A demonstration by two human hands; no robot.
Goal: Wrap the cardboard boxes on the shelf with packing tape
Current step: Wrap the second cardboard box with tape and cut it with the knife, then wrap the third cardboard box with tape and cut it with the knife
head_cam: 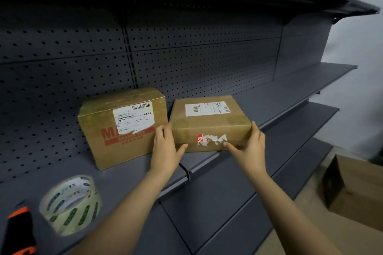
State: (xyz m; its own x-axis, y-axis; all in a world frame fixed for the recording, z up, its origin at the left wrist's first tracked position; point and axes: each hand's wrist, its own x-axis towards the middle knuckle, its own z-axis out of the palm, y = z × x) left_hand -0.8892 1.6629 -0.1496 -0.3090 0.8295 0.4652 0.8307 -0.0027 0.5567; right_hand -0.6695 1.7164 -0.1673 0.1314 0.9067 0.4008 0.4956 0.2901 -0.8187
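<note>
Two brown cardboard boxes stand side by side on the grey shelf (132, 174). The left box (122, 128) is taller, with a white label and red print. The flatter right box (209, 122) has a white label on top and a torn red-and-white sticker on its front. My left hand (165, 147) grips the right box's left end, thumb across the front. My right hand (248, 147) grips its right end, thumb on the front under the sticker. A roll of clear packing tape (71, 205) with green print lies on the shelf at the lower left.
A black and orange tool (19, 232) lies at the shelf's lower left edge. The dark pegboard back wall (186, 58) rises behind the boxes, with another shelf above. Lower shelves step out below. An open cardboard carton (356, 188) stands on the floor at the right.
</note>
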